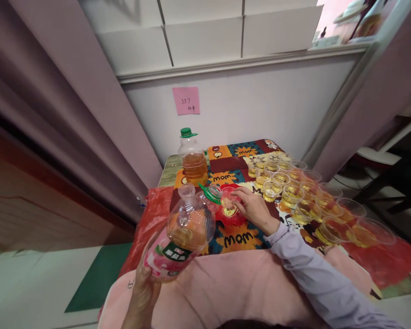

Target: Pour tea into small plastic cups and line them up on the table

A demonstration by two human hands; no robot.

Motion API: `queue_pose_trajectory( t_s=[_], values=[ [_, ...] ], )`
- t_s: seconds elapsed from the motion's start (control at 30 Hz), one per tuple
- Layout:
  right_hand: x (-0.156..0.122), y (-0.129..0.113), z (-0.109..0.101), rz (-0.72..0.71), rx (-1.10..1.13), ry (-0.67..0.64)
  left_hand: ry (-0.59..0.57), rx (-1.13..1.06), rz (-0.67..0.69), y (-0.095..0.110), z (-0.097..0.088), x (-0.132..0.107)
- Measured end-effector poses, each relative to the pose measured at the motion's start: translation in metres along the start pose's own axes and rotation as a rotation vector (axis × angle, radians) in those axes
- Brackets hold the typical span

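My left hand (145, 290) grips the lower end of a large clear juice bottle (178, 246) with a pink label. The bottle is uncapped and tilted, and amber liquid shows inside. Thumb and fingers of my right hand (251, 205) are closed at the side of a clear plastic cup (229, 194) over a round red mat (238, 214). A green plastic loop (209, 193) lies between the bottle's neck and the cup, beside clear plastic whose shape I cannot make out. Several clear cups of yellow liquid (292, 194) stand in rows to the right.
A second juice bottle (194, 167) with a green cap stands upright at the table's back left. A patterned cloth (238, 237) and red plastic sheeting (140, 224) cover the table. Behind is a white wall (243, 100) with a pink note (186, 101); purple curtains (99, 114) hang left.
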State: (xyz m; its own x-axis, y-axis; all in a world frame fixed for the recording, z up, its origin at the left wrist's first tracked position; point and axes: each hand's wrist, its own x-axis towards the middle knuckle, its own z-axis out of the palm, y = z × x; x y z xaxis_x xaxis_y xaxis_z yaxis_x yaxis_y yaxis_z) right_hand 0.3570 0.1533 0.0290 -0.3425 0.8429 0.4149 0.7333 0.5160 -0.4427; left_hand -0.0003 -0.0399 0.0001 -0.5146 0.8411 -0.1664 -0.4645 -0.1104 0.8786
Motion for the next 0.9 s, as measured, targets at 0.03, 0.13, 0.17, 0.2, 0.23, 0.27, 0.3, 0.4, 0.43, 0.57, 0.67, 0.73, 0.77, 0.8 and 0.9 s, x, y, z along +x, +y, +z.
queue_pose_trajectory(
  t_s=[0.03, 0.13, 0.17, 0.2, 0.23, 0.27, 0.3, 0.4, 0.43, 0.57, 0.67, 0.73, 0.77, 0.8, 0.9],
  values=[
    [0.001, 0.001, 0.002, -0.003, -0.001, -0.015, -0.002, -0.004, 0.001, 0.000, 0.000, 0.000],
    [0.002, 0.003, 0.005, -0.017, 0.000, -0.040, -0.009, 0.000, 0.015, -0.001, 0.000, 0.000],
    [0.001, 0.004, 0.005, -0.022, 0.002, -0.040, -0.008, 0.002, 0.017, -0.001, 0.000, 0.000],
    [0.001, 0.005, 0.005, -0.028, 0.005, -0.036, -0.007, 0.003, 0.017, -0.001, 0.000, 0.000],
    [0.000, 0.006, 0.005, -0.033, 0.007, -0.029, -0.002, 0.003, 0.016, -0.001, 0.000, 0.000],
    [-0.001, 0.006, 0.004, -0.040, 0.008, -0.023, 0.002, 0.002, 0.015, -0.001, 0.000, 0.000],
    [-0.002, 0.007, 0.004, -0.046, 0.007, -0.018, 0.005, 0.002, 0.014, -0.001, -0.001, 0.000],
    [-0.002, 0.007, 0.005, -0.060, -0.014, -0.013, 0.002, 0.009, 0.008, -0.002, -0.003, 0.000],
    [-0.001, 0.007, 0.005, -0.065, -0.024, -0.013, 0.001, 0.011, 0.006, -0.002, -0.003, 0.000],
    [0.001, 0.007, 0.006, -0.095, -0.076, -0.019, -0.006, 0.014, 0.008, -0.003, -0.005, 0.000],
    [0.000, 0.007, 0.002, -0.100, -0.084, -0.022, 0.013, 0.028, 0.008, -0.004, -0.004, 0.000],
    [-0.002, 0.004, -0.002, -0.077, -0.019, 0.001, 0.025, 0.038, 0.008, -0.003, -0.003, 0.000],
    [-0.004, 0.000, -0.004, -0.054, 0.053, 0.030, 0.025, 0.042, 0.009, -0.003, -0.002, 0.001],
    [-0.007, -0.006, -0.004, -0.019, 0.156, 0.069, 0.023, 0.044, 0.009, -0.002, -0.001, 0.000],
    [-0.017, -0.036, 0.004, 0.153, 0.637, 0.158, 0.011, 0.044, 0.004, 0.000, 0.000, 0.000]
  ],
)
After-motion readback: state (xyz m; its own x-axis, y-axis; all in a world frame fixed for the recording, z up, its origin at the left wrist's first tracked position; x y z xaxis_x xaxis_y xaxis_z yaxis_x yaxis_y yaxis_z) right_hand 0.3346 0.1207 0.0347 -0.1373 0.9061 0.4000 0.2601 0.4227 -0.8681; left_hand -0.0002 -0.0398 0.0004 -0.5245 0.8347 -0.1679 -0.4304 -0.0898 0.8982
